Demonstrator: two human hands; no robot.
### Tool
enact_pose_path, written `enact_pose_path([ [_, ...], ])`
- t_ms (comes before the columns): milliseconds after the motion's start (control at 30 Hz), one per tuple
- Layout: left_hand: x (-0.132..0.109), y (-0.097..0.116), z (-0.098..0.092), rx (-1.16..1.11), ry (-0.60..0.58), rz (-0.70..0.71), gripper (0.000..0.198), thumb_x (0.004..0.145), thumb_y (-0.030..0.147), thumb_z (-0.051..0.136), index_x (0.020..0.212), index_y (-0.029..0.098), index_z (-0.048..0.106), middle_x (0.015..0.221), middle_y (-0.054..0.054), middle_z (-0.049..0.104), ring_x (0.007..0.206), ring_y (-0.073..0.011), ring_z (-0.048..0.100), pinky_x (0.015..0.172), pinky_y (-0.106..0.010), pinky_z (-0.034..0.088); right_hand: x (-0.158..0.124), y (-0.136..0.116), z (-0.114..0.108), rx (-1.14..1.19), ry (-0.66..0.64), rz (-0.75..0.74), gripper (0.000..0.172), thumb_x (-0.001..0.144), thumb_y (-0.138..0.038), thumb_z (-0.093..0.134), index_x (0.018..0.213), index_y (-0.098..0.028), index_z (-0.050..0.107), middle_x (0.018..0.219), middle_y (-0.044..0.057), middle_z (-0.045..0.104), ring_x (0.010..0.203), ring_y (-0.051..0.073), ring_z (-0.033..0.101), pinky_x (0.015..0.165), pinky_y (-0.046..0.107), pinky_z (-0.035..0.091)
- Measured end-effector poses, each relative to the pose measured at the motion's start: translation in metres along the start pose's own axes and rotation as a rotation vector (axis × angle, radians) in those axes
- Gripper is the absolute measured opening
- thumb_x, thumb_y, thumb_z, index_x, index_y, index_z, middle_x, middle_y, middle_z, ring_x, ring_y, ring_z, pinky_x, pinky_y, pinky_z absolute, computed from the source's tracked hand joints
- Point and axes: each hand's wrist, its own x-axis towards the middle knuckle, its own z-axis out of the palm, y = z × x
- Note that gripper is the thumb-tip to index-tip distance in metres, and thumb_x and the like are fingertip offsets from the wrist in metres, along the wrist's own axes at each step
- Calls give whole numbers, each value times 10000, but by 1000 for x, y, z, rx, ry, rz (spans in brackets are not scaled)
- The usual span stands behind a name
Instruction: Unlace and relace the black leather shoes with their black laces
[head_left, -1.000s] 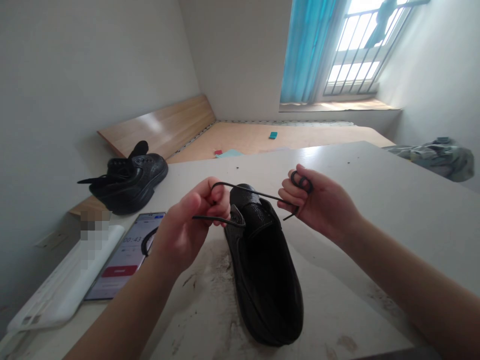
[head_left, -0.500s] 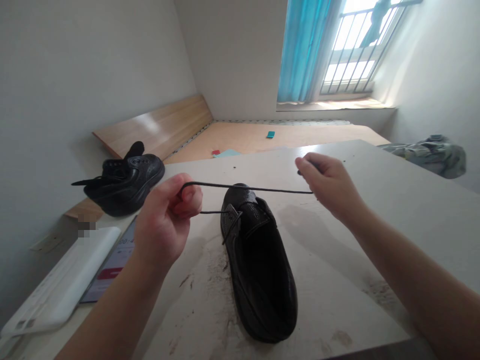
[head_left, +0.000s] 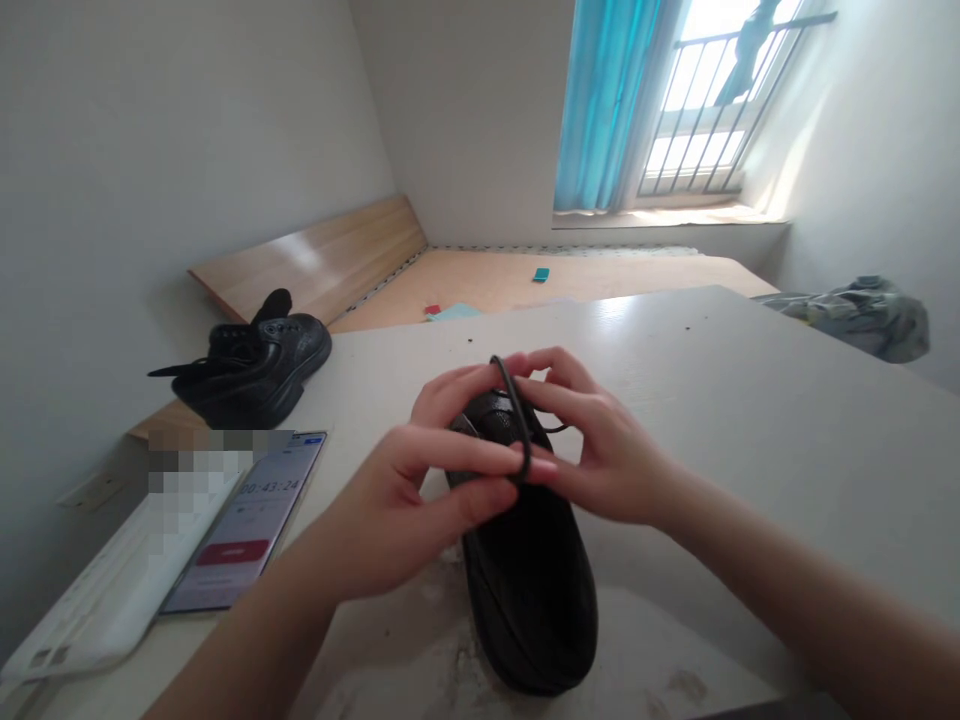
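Note:
A black leather lace-up shoe (head_left: pixel 532 600) lies on the white table (head_left: pixel 750 400) with its toe towards me. Its lacing area is mostly hidden by my left hand (head_left: pixel 442 490) and my right hand (head_left: pixel 592 440), which meet above it. A thin black shoelace (head_left: pixel 510 385) forms a loop that rises over the shoe's top and passes between the fingers of both hands. Both hands pinch the lace close to the shoe. I cannot see the knot area beneath my fingers.
A second black shoe (head_left: pixel 255 375) stands at the table's far left, its lace loose. Beside my left arm lie a phone (head_left: pixel 247 520) showing a timer and a white flat case (head_left: pixel 127 570). A wooden board (head_left: pixel 315 255) and a crumpled fabric bundle (head_left: pixel 862 320) lie beyond the table.
My hands have come together from either side over the shoe. The stretched lace between them is now a short loop, and the shoe stays in place.

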Motion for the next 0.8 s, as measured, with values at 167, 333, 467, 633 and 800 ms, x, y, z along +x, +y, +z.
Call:
enact_pose_path([
  [167,-1,9,18,446,-32,245,217,844,232,694,947,389,804,1355,-46,578,1323,-298,407,1160,-495,297,-6,-16,7,-71,-119,-103,498,701,-331,712,1154,-161,592,1365,191,446,1223,330,509,880,467,543],
  [333,1,6,17,353,132,211,260,857,211,674,998,395,793,1084,-63,698,1071,-277,564,975,-444,464,-6,-17,3,61,-171,-168,339,757,-244,724,1078,-224,617,1363,128,455,1321,266,428,1056,432,459],
  [467,1,0,15,171,288,131,282,855,209,691,1031,410,780,1032,-38,713,1031,-244,599,974,-401,466,-6,-23,3,225,-52,-118,63,887,-251,650,933,-210,633,1232,101,524,1170,218,516,1019,406,466],
  [633,1,-2,14,40,347,45,250,829,214,723,986,395,794,1022,-12,727,1067,-219,599,990,-345,460,-3,-28,-1,494,-70,27,138,963,-267,545,846,-203,580,1029,57,612,1007,174,557,906,335,465],
  [800,0,-7,7,7,408,-49,185,872,233,634,962,297,783,1055,-30,676,1075,-223,595,985,-326,451,1,-22,-13,964,-12,266,323,989,-434,501,746,-223,476,540,-66,380,482,97,318,512,254,306],
])
